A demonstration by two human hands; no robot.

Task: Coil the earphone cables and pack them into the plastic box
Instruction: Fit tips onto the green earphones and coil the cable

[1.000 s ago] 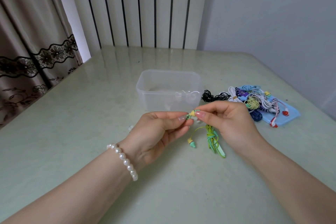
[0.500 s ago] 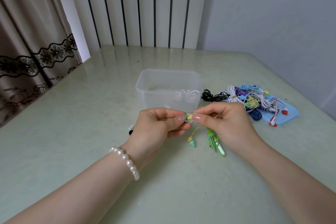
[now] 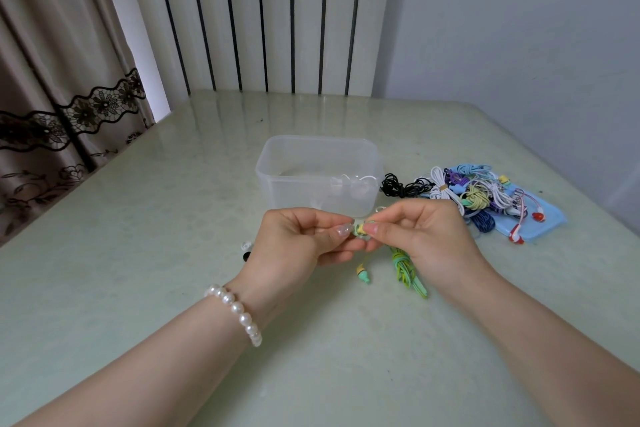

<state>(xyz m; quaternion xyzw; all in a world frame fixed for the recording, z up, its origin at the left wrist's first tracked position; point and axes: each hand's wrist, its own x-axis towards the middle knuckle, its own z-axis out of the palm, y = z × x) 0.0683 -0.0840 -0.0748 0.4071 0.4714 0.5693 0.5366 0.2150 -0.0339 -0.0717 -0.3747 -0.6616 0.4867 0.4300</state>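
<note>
A person is sitting at a glossy pale green counter [image 3: 138, 288], holding both hands just above it, in front of a translucent rectangular plastic box [image 3: 317, 174]. The left hand [image 3: 298, 241], with a white pearl bracelet [image 3: 237, 312] on its wrist, is pinching one small yellow and mint-green earbud [image 3: 360, 229] between thumb and fingertips. The right hand [image 3: 429, 236] is pinching the same earbud from the other side, so the two sets of fingertips are nearly touching around it. A second yellow and green earbud [image 3: 362, 273] is dangling below the hands on a thin wire, and the bundled green and yellow earphone cable [image 3: 407, 269] is hanging from under the right hand, with its lower end lying on the counter.

The box is standing open, just beyond the hands; through its front wall a pale, clear-looking earphone [image 3: 349, 184] is showing, though its details are hard to make out. To the right of the box, a coiled black cable [image 3: 403, 186] is lying beside a tangled heap of white, purple, blue and yellow earphone cables [image 3: 467, 189]. Part of that heap is resting on a flat light blue plastic lid [image 3: 547, 224], where red and white earbuds [image 3: 526, 227] are also lying.

Two small items, one white and one black [image 3: 246, 251], are peeking out on the counter just left of the left hand; what they are cannot be told
</note>
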